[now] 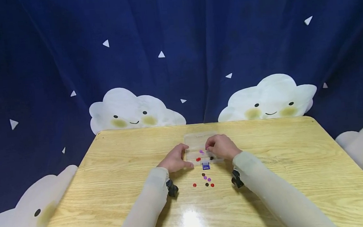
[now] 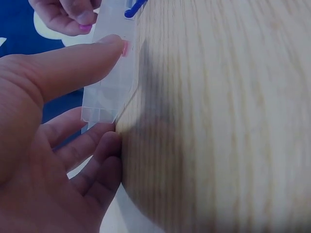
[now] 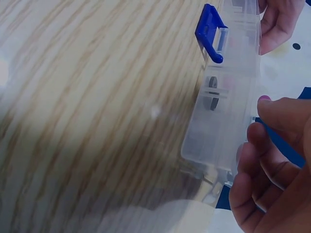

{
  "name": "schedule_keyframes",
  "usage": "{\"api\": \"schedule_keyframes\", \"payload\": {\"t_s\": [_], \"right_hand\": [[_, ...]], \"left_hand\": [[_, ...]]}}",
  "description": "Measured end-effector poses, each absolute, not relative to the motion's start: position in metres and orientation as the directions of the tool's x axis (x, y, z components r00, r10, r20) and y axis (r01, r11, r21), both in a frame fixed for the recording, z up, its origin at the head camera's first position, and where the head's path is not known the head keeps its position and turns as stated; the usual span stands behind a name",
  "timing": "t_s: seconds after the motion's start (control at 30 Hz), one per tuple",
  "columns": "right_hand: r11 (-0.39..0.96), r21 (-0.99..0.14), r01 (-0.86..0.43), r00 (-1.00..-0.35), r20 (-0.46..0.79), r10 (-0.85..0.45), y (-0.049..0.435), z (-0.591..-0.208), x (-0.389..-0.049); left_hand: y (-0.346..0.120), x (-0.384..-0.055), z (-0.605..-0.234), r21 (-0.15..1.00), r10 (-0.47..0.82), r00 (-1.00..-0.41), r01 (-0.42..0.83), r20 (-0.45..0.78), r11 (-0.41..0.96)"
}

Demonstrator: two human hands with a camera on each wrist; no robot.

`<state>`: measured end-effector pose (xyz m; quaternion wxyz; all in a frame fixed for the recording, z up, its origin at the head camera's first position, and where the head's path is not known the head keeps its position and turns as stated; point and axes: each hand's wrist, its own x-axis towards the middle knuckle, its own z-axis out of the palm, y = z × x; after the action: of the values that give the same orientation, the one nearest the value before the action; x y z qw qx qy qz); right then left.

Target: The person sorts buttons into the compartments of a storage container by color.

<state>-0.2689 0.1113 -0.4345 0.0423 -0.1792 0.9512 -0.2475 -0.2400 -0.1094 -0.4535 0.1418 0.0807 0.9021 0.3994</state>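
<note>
A clear plastic compartment box [image 1: 190, 156] stands on the table, its lid [image 1: 200, 140] raised at the back and a blue latch [image 1: 206, 166] at the front. My left hand [image 1: 174, 159] grips the box's left end, thumb along the front side and fingers around the end. Above the box, my right hand [image 1: 223, 146] pinches a small purple-pink disc [image 3: 264, 98] between thumb and forefinger. Inside are red discs [image 1: 198, 159] at front left, purple discs [image 1: 201, 151] in the back row and a black disc [image 1: 211, 158] at front right.
In front of the box lie several loose discs: black [image 1: 203, 174], purple [image 1: 209, 179] and red [image 1: 194, 185]. The wooden table [image 1: 124, 158] ends at a dark blue curtain [image 1: 152, 76] with white cloud shapes.
</note>
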Motion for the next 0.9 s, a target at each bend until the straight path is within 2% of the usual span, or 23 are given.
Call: {"api": "schedule_keyframes", "payload": {"t_s": [0.4,0.9], "right_hand": [[0.835,-0.447,-0.321,-0.935,0.008,-0.355,0.1123,-0.4343,-0.2669],[0.842,-0.439,-0.313,-0.936,-0.01,-0.352,0.1078,-0.4365,-0.268]], "left_hand": [[-0.1072,-0.2414,-0.4556,0.733,0.282,-0.944,0.068,-0.173,0.677],[-0.1106,-0.2383,-0.4541,0.744,0.262,-0.948,0.042,-0.182,0.667]]}}
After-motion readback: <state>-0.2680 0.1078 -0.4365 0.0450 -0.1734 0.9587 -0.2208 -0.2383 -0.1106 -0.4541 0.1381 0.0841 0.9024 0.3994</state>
